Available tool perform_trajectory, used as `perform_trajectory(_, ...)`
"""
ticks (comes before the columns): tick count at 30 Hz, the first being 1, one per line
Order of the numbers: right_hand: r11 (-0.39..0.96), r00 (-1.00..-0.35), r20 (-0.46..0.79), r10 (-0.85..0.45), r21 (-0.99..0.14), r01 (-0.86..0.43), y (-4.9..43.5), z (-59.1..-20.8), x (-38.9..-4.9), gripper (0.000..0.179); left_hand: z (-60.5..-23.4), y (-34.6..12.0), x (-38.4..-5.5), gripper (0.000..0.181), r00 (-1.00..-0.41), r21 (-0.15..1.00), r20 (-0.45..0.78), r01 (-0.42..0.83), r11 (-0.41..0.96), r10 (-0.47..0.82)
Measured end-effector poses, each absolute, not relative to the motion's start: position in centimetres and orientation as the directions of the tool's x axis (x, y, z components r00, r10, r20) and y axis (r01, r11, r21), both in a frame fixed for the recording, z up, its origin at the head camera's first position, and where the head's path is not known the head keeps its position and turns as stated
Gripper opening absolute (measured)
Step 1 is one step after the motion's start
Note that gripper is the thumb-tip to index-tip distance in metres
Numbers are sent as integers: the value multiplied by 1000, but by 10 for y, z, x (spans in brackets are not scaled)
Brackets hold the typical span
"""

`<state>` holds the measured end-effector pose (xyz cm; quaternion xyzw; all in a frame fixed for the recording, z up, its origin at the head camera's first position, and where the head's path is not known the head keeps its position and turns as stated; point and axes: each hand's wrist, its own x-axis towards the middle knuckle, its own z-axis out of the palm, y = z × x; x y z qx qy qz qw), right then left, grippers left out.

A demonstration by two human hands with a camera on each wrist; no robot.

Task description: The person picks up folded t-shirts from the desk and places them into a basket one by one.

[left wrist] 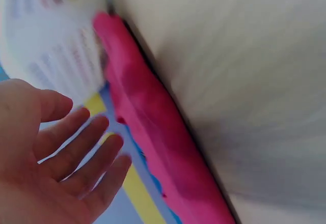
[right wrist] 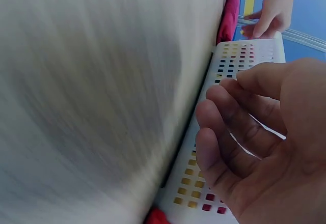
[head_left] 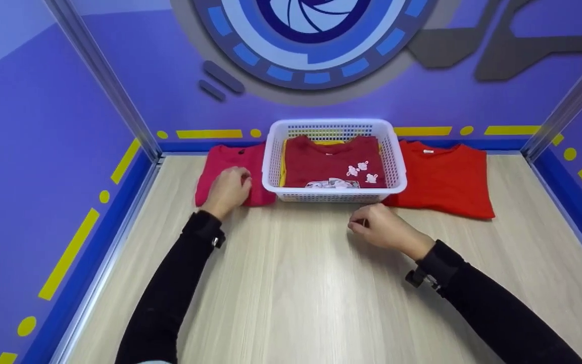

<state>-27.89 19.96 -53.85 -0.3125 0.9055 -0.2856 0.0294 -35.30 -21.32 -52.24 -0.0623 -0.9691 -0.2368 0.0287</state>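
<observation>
My left hand [head_left: 228, 192] hovers over a folded pink shirt [head_left: 259, 194] left of the basket; its loosely bent fingers hold nothing in the left wrist view. In front of the white plastic basket [head_left: 331, 191], near its right corner, is my right hand [head_left: 384, 227], also holding nothing, fingers loosely curled. A folded maroon shirt [head_left: 311, 164] with white prints lies inside the basket. Yellow cloth [head_left: 283, 164] shows along its edge, partly hidden beneath it. To the right of the basket lies a folded red shirt [head_left: 442, 177], its left side hidden by the basket.
A light wood-grain table [head_left: 301, 283] carries everything. Behind it stands a blue-purple back wall [head_left: 159, 91] with printed shapes, close to the basket and shirts. Side panels [head_left: 28, 192] with metal corner posts [head_left: 114, 86] enclose the table on the left and right.
</observation>
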Motion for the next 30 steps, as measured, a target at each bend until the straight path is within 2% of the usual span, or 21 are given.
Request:
perform_trajectory(6,643,-812,96,-576,-560,-523,201,-544,-277,12,-531,-217,-380,52,-995,368,-27,80,927,97)
perform_trajectory(12,651,-817,97,-568,-554,-518,207,-544,-275,11,-541,-217,-379,54,-990,341,-105,49,939,90)
perform_trajectory(30,651,-824,104,-557,-561,-511,206,-550,-273,12,-542,-220,-306,54,-985,269,-106,107,957,140)
